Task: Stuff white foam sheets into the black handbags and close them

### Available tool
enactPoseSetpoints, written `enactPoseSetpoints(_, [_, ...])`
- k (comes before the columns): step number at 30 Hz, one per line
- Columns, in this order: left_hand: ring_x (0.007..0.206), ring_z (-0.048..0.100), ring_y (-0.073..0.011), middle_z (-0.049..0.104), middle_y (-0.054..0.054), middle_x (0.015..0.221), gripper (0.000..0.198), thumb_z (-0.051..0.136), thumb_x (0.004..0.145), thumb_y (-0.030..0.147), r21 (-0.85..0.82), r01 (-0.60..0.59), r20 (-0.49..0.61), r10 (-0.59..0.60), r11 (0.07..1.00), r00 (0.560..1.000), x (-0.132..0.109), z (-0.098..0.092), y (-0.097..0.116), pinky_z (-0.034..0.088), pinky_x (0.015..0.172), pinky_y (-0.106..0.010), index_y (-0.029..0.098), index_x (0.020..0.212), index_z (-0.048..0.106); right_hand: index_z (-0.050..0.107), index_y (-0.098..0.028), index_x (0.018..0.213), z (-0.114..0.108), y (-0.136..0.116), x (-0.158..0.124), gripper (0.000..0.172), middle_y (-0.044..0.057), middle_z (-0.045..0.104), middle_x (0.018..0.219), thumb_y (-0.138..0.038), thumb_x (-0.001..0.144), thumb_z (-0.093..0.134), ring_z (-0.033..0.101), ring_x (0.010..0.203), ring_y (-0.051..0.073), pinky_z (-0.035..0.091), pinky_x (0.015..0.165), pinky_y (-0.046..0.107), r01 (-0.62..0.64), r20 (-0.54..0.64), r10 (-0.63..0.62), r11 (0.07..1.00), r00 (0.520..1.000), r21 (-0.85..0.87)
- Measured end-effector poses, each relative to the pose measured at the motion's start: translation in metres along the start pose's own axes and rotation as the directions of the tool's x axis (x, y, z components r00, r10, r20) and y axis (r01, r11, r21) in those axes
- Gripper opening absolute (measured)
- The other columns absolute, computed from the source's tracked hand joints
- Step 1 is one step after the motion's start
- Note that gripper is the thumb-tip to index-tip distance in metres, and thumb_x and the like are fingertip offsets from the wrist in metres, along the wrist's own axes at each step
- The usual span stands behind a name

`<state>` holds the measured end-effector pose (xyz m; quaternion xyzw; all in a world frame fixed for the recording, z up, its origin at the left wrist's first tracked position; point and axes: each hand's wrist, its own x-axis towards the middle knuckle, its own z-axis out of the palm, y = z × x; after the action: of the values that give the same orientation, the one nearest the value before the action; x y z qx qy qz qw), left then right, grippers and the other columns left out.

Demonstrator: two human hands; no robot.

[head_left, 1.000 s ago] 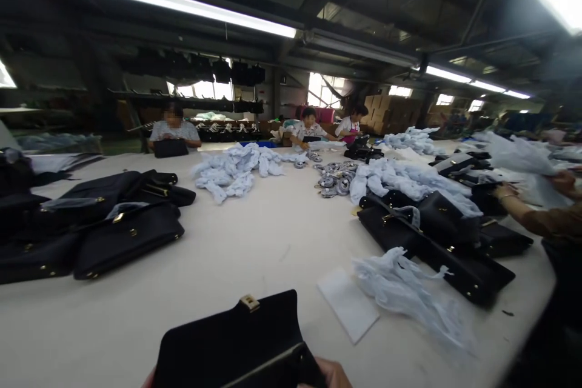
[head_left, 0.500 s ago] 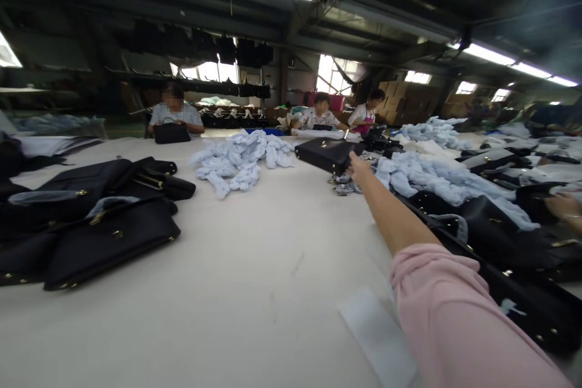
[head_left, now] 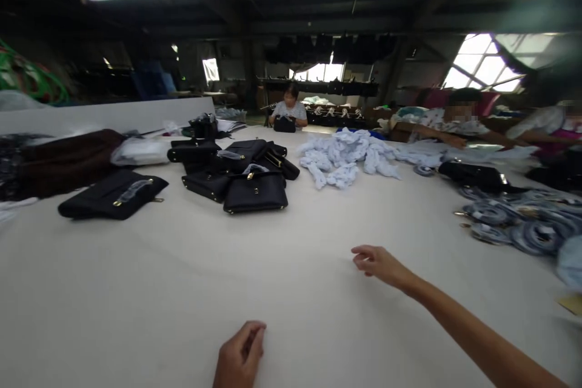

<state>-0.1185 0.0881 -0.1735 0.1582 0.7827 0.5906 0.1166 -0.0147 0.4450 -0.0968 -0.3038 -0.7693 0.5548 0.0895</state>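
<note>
My right hand (head_left: 377, 264) is over the white table, its fingers loosely bent and apart, holding nothing. At the lower edge my left hand (head_left: 240, 354) is half curled, with a gap between thumb and fingers and nothing seen in it. Beyond the hands a black handbag (head_left: 257, 193) with gold-coloured fittings lies at the front of a pile of black bags (head_left: 207, 179). Another black bag (head_left: 113, 194), its handle wrapped in clear plastic, lies farther left. Neither hand touches a bag.
The white table (head_left: 291, 279) carries a heap of pale blue crumpled wrapping (head_left: 350, 154). Coiled grey straps (head_left: 522, 221) lie to the right, near a black bag (head_left: 473, 176). A person (head_left: 290, 112) handles a dark bag at the far side; other people sit at right.
The view has swung left. My right hand, earlier at a black handbag on the right, is now off it and over bare tabletop. My left hand has come into view.
</note>
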Motion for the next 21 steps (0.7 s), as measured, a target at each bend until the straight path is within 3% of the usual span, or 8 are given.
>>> enactPoseSetpoints(3, [0.046,0.05,-0.0134,0.055,0.0,0.055,0.054,0.063,0.068,0.068,-0.173,0.084,-0.013,-0.088,0.981,0.996,0.044,0.004,0.003,0.041,0.042,-0.022,0.016,0.083,0.067,0.067,-0.017,0.113,0.078,-0.026,0.052,0.056,0.008,0.071,0.101,-0.029,0.06,0.081,0.067,0.082,0.019,0.054,0.076,0.034,0.102,0.055,-0.099,0.993,0.994,-0.052])
enactPoseSetpoints(7, [0.044,0.049,-0.0123,0.056,0.0,0.057,0.059,0.067,0.062,0.071,-0.378,0.153,-0.053,-0.186,0.913,0.981,0.07,0.001,-0.006,0.037,0.036,-0.02,0.016,0.084,0.067,0.057,-0.013,0.127,0.153,-0.082,0.165,0.076,0.014,0.061,0.124,-0.04,0.061,0.084,0.056,0.116,0.026,0.042,0.1,0.037,0.127,-0.071,-0.133,0.988,0.989,-0.082])
enactPoseSetpoints(10, [0.041,0.048,-0.011,0.055,0.0,0.055,0.058,0.068,0.062,0.07,-0.441,0.189,-0.032,-0.225,0.878,0.974,0.069,0.002,-0.015,0.035,0.034,-0.019,0.016,0.082,0.067,0.059,-0.01,0.119,0.192,-0.11,0.233,0.057,0.014,0.063,0.117,-0.045,0.076,0.074,0.061,0.105,0.024,0.049,0.091,0.039,0.045,-0.1,-0.049,0.998,0.994,-0.045])
enactPoseSetpoints(12, [0.04,0.047,-0.0105,0.055,0.0,0.054,0.058,0.068,0.063,0.071,-0.457,0.21,-0.013,-0.242,0.864,0.97,0.068,0.005,-0.017,0.033,0.032,-0.019,0.016,0.082,0.066,0.06,-0.012,0.113,0.213,-0.116,0.252,0.04,0.01,0.065,0.11,-0.042,0.087,0.064,0.064,0.095,0.02,0.053,0.083,0.039,-0.012,-0.102,0.011,1.0,0.995,-0.011])
enactPoseSetpoints(14, [0.04,0.047,-0.0105,0.054,0.0,0.054,0.057,0.067,0.064,0.07,-0.457,0.205,-0.022,-0.241,0.866,0.97,0.069,0.009,-0.015,0.032,0.032,-0.019,0.016,0.082,0.066,0.061,-0.013,0.109,0.229,-0.113,0.247,0.03,0.007,0.065,0.106,-0.038,0.092,0.059,0.064,0.09,0.018,0.055,0.079,0.038,-0.041,-0.101,0.043,0.999,0.994,0.024])
enactPoseSetpoints(16, [0.041,0.048,-0.0113,0.055,0.0,0.055,0.056,0.064,0.068,0.069,-0.431,0.17,-0.056,-0.214,0.886,0.975,0.071,0.009,-0.008,0.034,0.034,-0.02,0.016,0.083,0.066,0.061,-0.013,0.106,0.24,-0.102,0.219,0.028,0.006,0.066,0.101,-0.036,0.091,0.06,0.065,0.086,0.017,0.055,0.078,0.036,-0.048,-0.097,0.054,0.997,0.994,0.066])
enactPoseSetpoints(19, [0.051,0.055,-0.0146,0.059,-0.001,0.062,0.05,0.056,0.078,0.063,-0.267,0.066,-0.177,-0.116,0.962,0.977,0.06,-0.007,0.01,0.046,0.047,-0.024,0.016,0.092,0.065,0.063,-0.013,0.103,0.241,-0.075,0.143,0.029,0.005,0.07,0.096,-0.03,0.08,0.071,0.066,0.087,0.019,0.053,0.08,0.034,-0.04,-0.111,0.057,0.989,0.992,0.145])
enactPoseSetpoints(21, [0.072,0.065,-0.02,0.066,-0.005,0.08,0.045,0.053,0.084,0.055,-0.016,-0.037,-0.316,0.03,0.999,0.948,0.043,-0.03,0.024,0.054,0.072,-0.03,0.016,0.104,0.063,0.065,-0.014,0.1,0.23,-0.053,0.077,0.034,0.003,0.072,0.093,-0.025,0.07,0.076,0.066,0.088,0.021,0.053,0.08,0.031,-0.052,-0.113,0.077,0.976,0.991,0.211])
